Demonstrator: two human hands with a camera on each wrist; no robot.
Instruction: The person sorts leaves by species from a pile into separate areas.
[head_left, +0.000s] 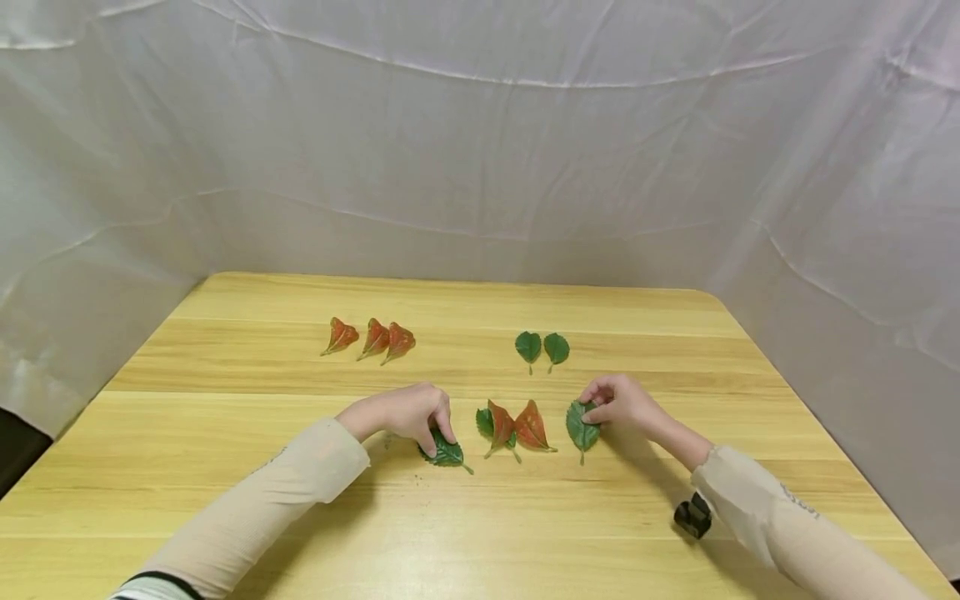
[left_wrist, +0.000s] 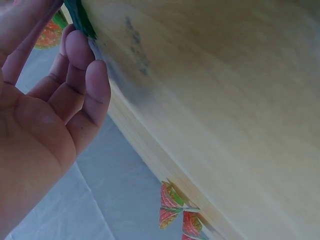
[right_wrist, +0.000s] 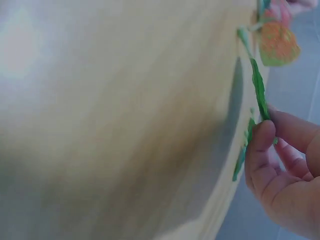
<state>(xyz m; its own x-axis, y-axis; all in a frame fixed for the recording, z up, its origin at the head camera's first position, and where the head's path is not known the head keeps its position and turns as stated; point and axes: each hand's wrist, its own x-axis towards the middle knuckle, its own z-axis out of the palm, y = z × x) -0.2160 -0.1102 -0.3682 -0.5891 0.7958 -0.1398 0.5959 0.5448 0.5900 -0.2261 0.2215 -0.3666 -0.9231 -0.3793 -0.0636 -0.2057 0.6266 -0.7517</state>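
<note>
Left hand (head_left: 415, 413) pinches a green leaf (head_left: 448, 454); right hand (head_left: 624, 406) pinches a second leaf (head_left: 580, 428).
Head: green leaf just below centre, second leaf farther right; positioning seems in hand, release would need a loosened grip. Left wrist: green leaf, upper left. Right wrist: second leaf, right.

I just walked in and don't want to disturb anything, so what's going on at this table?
A person is handling leaves with both hands. The left hand pinches one green leaf, and the right hand pinches another green leaf. Between the hands, two red leaves lie on the table, with some green foliage showing behind the left one. Farther back are three red leaves on the left and two green leaves on the right.
</note>
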